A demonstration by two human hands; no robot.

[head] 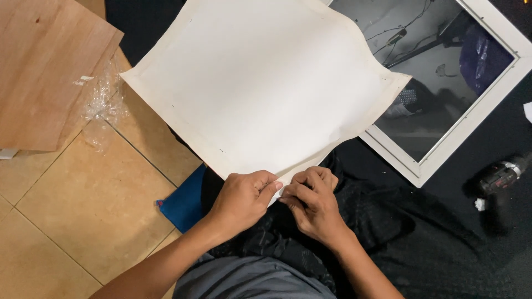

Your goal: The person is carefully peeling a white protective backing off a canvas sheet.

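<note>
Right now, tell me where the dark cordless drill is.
In the head view, the dark cordless drill lies at the far right edge on the black cloth, just below the lower right side of the white picture frame, well away from both hands.

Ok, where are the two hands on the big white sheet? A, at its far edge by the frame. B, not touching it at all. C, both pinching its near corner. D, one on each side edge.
C: the left hand and right hand meet side by side at the near corner of the white sheet, fingertips pinching its edge, well away from the frame.
</note>
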